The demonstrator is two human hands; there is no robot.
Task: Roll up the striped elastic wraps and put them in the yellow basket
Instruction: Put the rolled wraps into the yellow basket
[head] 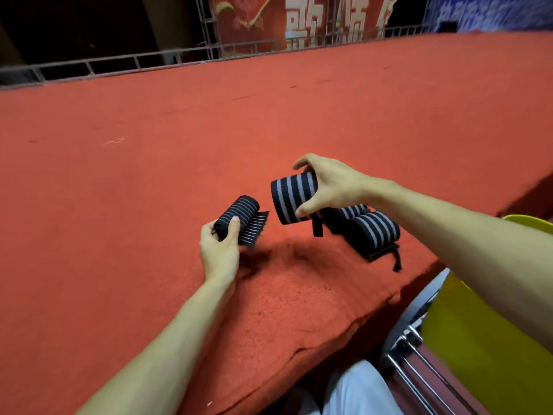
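My left hand (220,248) grips a small rolled wrap (239,215), black with thin pale stripes, its loose end sticking out to the right. My right hand (326,185) holds a larger rolled wrap (291,196) with broad grey and black stripes above the red carpet; a short black strap hangs under it. Two more striped wraps (372,230) lie on the carpet beneath my right wrist, near the edge. The yellow basket (478,333) stands at the lower right, below the carpeted edge, partly hidden by my right forearm.
The red carpeted platform (239,115) stretches far ahead to a metal railing (179,56) and a red banner. Its frayed front edge runs diagonally near my legs. Metal bars (410,363) sit beside the basket.
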